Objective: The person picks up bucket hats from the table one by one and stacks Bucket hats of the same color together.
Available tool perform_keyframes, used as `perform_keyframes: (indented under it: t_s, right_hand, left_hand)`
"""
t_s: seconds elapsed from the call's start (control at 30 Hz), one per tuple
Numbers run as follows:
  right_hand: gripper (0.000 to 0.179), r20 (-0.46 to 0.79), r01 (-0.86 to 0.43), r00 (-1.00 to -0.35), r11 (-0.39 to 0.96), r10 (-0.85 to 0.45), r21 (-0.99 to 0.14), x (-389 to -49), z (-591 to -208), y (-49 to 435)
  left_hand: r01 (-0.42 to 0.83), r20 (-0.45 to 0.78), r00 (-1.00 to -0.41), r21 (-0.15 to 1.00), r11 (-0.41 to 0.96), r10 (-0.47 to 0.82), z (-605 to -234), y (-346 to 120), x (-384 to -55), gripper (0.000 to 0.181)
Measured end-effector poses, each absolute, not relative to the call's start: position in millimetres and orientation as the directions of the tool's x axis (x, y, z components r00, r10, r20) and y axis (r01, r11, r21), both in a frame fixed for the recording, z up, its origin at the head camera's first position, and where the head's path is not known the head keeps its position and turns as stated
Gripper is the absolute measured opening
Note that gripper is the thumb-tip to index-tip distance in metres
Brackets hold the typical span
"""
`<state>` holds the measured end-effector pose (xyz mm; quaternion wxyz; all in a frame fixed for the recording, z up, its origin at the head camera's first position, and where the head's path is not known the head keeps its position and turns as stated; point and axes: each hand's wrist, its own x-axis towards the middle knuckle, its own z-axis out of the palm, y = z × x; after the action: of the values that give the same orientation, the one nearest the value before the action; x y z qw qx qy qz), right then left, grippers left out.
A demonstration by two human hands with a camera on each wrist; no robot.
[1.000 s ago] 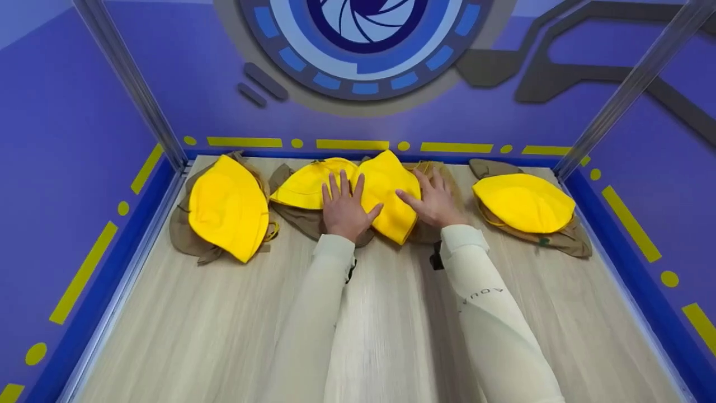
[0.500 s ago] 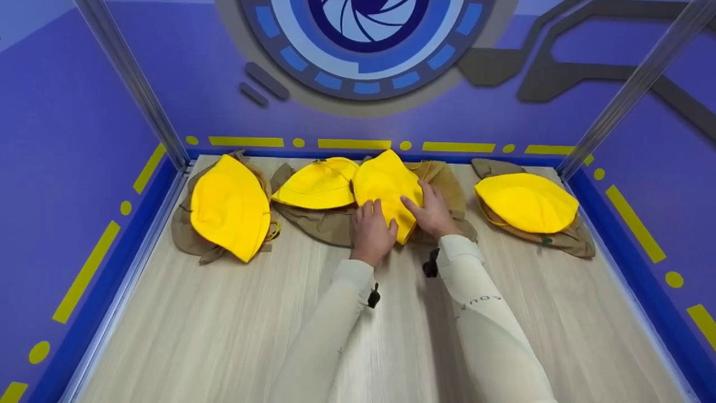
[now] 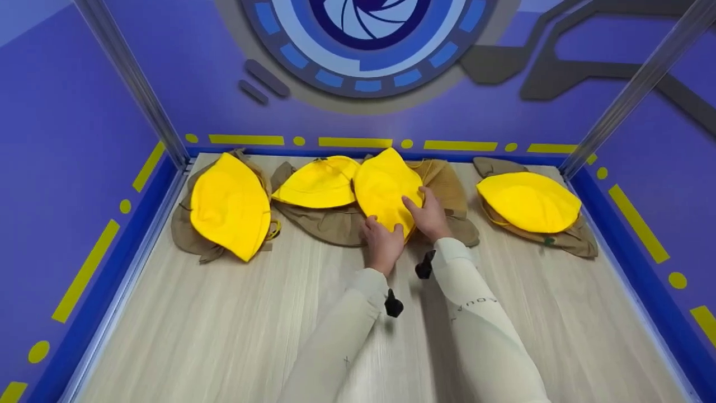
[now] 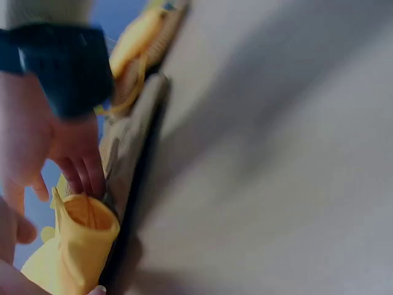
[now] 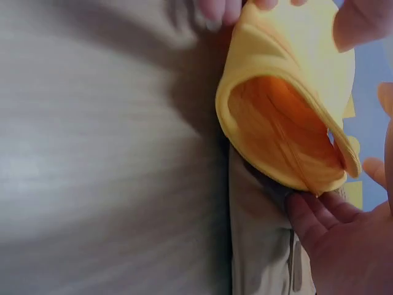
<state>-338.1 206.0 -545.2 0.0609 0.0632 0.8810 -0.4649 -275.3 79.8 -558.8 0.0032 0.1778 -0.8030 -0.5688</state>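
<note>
A yellow cloth bucket hat (image 3: 386, 176) lies just right of the middle at the back of the table, over khaki hats. My left hand (image 3: 385, 246) grips its near left edge, with the thumb on top and the fingertips at the underside. On the right side my right hand (image 3: 429, 215) holds the edge, fingers tucked under it and thumb over the yellow cloth. In the right wrist view the hat's hollow opening (image 5: 282, 129) faces the camera, with a thin cord inside. Touching it on the left is another yellow hat (image 3: 319, 182) on khaki cloth (image 3: 330, 224).
A yellow hat (image 3: 229, 204) on a khaki one lies at the left, and another yellow hat (image 3: 528, 201) on a khaki one at the right. Right of the held hat is more khaki cloth (image 3: 447, 182). Purple panels (image 3: 196, 112) wall the wooden table (image 3: 224, 336) on three sides.
My left hand has left the left-middle hat, moving right and nearer to the held hat's near edge. The right hand has drawn slightly nearer and now holds the right edge.
</note>
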Motion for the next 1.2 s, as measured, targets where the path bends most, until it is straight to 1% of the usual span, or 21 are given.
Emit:
perform_keyframes:
  t_s: [0.1,0.23,0.33,0.43,0.5,0.57,0.7,0.8,0.87,1.0,1.07,1.13,1.2]
  right_hand:
    - [0.08,-0.153,0.173,-0.985,0.521,0.081,-0.836,-338,-548,206]
    - [0.078,-0.159,0.196,-0.98,0.467,0.117,-0.863,-338,-552,208]
    - [0.079,-0.194,0.24,-0.969,0.403,0.152,-0.883,-340,-553,209]
    - [0.08,-0.257,0.305,-0.949,0.329,0.182,-0.894,-342,-551,208]
    - [0.075,-0.305,0.348,-0.934,0.271,0.189,-0.898,-342,-550,208]
    - [0.066,-0.354,0.388,-0.918,0.209,0.181,-0.898,-341,-550,208]
    - [0.045,-0.425,0.444,-0.889,0.096,0.167,-0.891,-340,-551,206]
    - [0.036,-0.437,0.45,-0.884,0.045,0.169,-0.892,-339,-553,205]
    - [0.032,-0.426,0.435,-0.889,0.017,0.17,-0.9,-338,-555,203]
    - [0.029,-0.388,0.385,-0.905,-0.05,0.174,-0.921,-337,-559,200]
    - [0.028,-0.375,0.367,-0.91,-0.075,0.176,-0.927,-336,-561,199]
    - [0.029,-0.366,0.355,-0.915,-0.091,0.17,-0.93,-335,-561,199]
    - [0.03,-0.363,0.349,-0.918,-0.106,0.163,-0.931,-334,-561,200]
  left_hand:
    - [-0.321,-0.26,-0.904,0.937,0.136,-0.34,-558,85,-274,0.06]
    - [-0.346,-0.322,-0.865,0.938,-0.009,-0.385,-557,89,-272,0.053]
    - [-0.348,-0.369,-0.849,0.929,-0.126,-0.379,-554,91,-270,0.051]
    - [-0.38,-0.44,-0.828,0.896,-0.23,-0.348,-551,92,-270,0.055]
    - [-0.412,-0.5,-0.807,0.858,-0.306,-0.315,-551,93,-270,0.059]
    - [-0.425,-0.538,-0.794,0.824,-0.376,-0.282,-551,93,-271,0.061]
    - [-0.38,-0.55,-0.802,0.77,-0.512,-0.232,-554,92,-275,0.052]
    - [-0.346,-0.54,-0.814,0.747,-0.567,-0.216,-556,90,-277,0.045]
    - [-0.34,-0.542,-0.81,0.743,-0.576,-0.221,-557,88,-277,0.045]
    - [-0.297,-0.538,-0.809,0.721,-0.626,-0.236,-558,86,-279,0.043]
    - [-0.266,-0.521,-0.818,0.718,-0.643,-0.243,-558,86,-281,0.041]
    - [-0.243,-0.492,-0.833,0.737,-0.631,-0.255,-558,85,-281,0.04]
    - [-0.22,-0.442,-0.851,0.79,-0.572,-0.284,-557,83,-281,0.038]
